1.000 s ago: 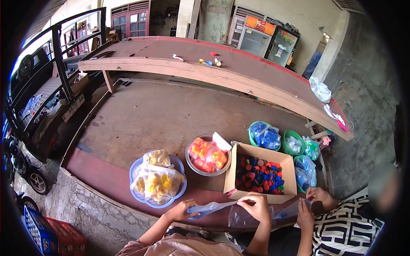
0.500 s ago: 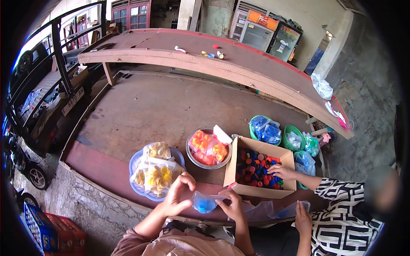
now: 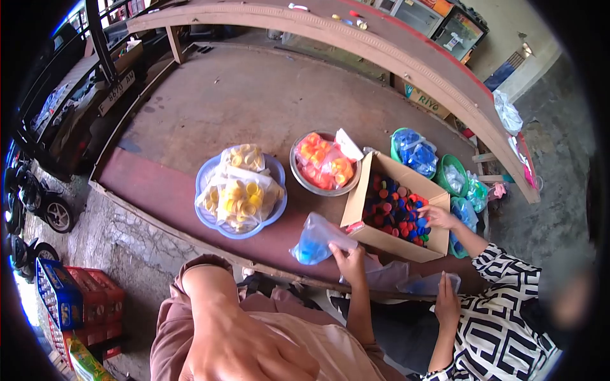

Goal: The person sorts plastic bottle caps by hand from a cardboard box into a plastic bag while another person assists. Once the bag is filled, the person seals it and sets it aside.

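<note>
My right hand point(image 3: 350, 260) pinches the top of a clear plastic bag point(image 3: 323, 239) with blue caps at its bottom, over the table's front edge. Close to the camera, my left hand point(image 3: 248, 346) is raised before my chest, its fingers mostly hidden below the frame. Beyond the bag stand a blue basket point(image 3: 280, 179) of bagged yellow and cream caps and a metal bowl point(image 3: 296, 170) of bagged orange and red caps. A cardboard box point(image 3: 399, 244) of loose red, blue and dark caps is to the right.
At the right, a co-worker's hand point(image 3: 438, 218) reaches into the box, and the other point(image 3: 448, 305) holds a clear bag. Green baskets point(image 3: 443, 173) with bagged caps stand behind the box. A raised wooden bench point(image 3: 406, 54) crosses the back; crates point(image 3: 95, 295) stand lower left.
My left hand has come away from the bag and back toward my body. My right hand still holds the bag, now hanging more upright. The co-worker's hand has gone into the box. The view has tilted down.
</note>
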Motion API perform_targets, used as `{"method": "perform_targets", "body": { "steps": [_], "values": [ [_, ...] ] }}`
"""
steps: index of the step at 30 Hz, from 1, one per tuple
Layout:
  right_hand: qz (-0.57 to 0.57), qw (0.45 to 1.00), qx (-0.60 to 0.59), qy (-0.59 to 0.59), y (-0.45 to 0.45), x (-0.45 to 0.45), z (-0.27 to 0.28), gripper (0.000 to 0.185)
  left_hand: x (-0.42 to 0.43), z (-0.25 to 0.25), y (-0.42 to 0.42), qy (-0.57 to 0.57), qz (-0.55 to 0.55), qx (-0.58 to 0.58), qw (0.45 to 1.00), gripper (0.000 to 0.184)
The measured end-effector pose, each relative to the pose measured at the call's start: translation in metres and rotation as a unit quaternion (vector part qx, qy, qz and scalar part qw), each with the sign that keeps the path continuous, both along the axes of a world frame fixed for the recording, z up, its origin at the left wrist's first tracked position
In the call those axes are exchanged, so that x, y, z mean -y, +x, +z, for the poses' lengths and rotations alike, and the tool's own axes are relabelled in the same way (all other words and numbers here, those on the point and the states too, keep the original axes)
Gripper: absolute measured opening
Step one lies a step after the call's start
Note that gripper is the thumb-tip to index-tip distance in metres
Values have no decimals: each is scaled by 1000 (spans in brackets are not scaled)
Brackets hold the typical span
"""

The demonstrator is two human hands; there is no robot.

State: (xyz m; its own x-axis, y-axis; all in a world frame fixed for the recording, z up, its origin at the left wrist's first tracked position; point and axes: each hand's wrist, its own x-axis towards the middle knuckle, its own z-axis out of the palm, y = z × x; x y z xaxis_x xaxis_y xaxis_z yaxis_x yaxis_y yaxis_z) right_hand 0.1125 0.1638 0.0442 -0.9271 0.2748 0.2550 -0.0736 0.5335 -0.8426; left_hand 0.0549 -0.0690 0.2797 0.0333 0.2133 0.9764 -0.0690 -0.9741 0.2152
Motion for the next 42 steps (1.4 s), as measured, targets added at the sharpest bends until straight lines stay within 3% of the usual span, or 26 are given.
{"method": "perform_targets", "body": {
  "steps": [3,6,7,8,10,12,14,15,18,19,22,26,32,33,37,39,42],
  "values": [
    [-10,997,19,-71,-2,-2,-9,15,0,1,4,7,21,1,1000,45],
    [-5,990,5,-138,-8,-3,-5,18,6,-20,-21,13,89,-114,989,39],
    [-2,989,-2,-149,-10,-5,-1,18,7,-38,-22,-75,225,-26,971,35],
    [0,987,-6,-161,-10,-5,4,18,7,-63,-21,-161,354,63,919,34],
    [3,982,-19,-188,-11,-3,14,17,-6,-113,-50,-300,517,96,796,48],
    [3,981,-21,-194,-10,-1,18,14,-24,-148,-67,-411,520,90,744,61],
    [-7,988,7,-153,-10,-1,24,13,-33,-166,-72,-405,518,38,752,66],
    [-13,991,21,-132,-10,-1,26,13,-38,-162,-68,-386,515,67,763,56],
    [18,987,4,-162,-9,-4,14,10,-35,-148,-80,-374,566,-77,731,44],
    [20,985,-14,-172,-10,-4,8,10,-35,-132,-84,-356,586,-137,715,29],
    [27,989,19,-142,-10,-9,6,10,-32,-119,-100,-356,600,-264,666,22],
    [26,995,19,-98,-8,-10,26,11,-30,-103,-103,-371,568,-296,672,17],
    [63,990,-71,-107,-11,-14,33,10,-31,-100,-97,-409,515,-224,719,15],
    [56,991,-78,-99,-12,-10,41,10,-34,-101,-94,-369,532,-210,733,15],
    [56,991,-78,-94,-17,-8,54,12,-26,-100,-100,-385,542,-182,725,18],
    [50,980,-81,-172,-22,-5,56,13,-30,-104,-100,-344,541,-41,766,21],
    [45,975,-73,-203,-30,-2,53,14,-38,-145,-105,-436,483,91,754,24]
  ]
}}
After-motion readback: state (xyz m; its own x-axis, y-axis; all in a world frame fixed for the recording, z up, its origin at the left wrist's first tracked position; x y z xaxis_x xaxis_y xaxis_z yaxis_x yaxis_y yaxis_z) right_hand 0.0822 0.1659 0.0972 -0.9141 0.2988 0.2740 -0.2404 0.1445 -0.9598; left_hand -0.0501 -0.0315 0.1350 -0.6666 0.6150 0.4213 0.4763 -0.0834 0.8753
